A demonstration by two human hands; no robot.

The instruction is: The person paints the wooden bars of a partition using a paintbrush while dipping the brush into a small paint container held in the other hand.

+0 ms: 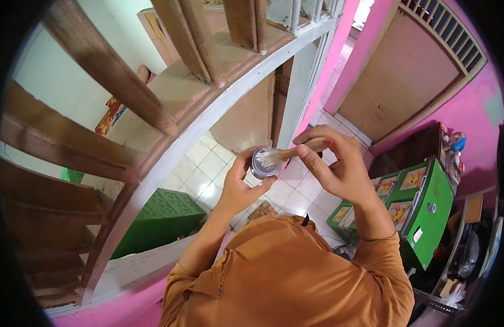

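While the left hand (pixel 241 185) grasps one cup (pixel 261 173) at mid-frame, the right hand (pixel 342 169) pinches one brush (pixel 287 154), bristles at the cup's mouth. Open floor (pixel 298 188) shows beyond them (one green box (pixel 164 218) lower left, one cabinet (pixel 432 218) right); the ledge (pixel 205 117) curves across upper left, its edge apart from both hands.

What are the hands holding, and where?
The left hand holds a small container around its side; the right hand holds a brush by its wooden handle.
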